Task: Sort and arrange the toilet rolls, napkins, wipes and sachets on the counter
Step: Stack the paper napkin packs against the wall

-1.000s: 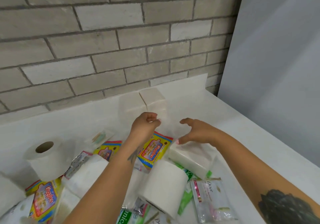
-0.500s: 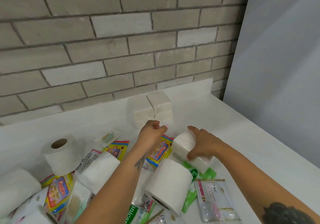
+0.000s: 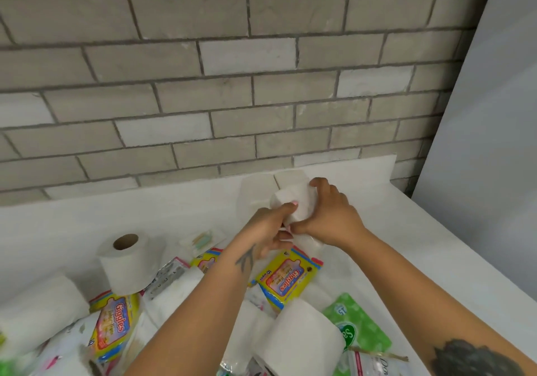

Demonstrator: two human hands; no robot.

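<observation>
White napkin pack (image 3: 296, 205) gripped between left hand (image 3: 268, 234) and right hand (image 3: 329, 216), raised just before stacked napkin packs (image 3: 261, 194) at far edge of white worktop (image 3: 406, 259). Nearer: toilet rolls (image 3: 126, 262), Giggles wipes (image 3: 286, 278), green sachet (image 3: 357, 326) in a jumble. Beyond, grey brick wall (image 3: 232, 85); pale panel (image 3: 494, 143) right.

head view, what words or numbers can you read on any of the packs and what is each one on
"Giggles": yellow wipes pack below the hands, printed sideways.
"10": same pack, at its left edge; the small word beside it is blurred.
"Giggles": second yellow wipes pack at lower left.
"Sa": green pack at lower right, rest hidden by a toilet roll.
"Do": clear sachet at the bottom edge, cut off.
Smaller print on every pack is unreadable.
</observation>
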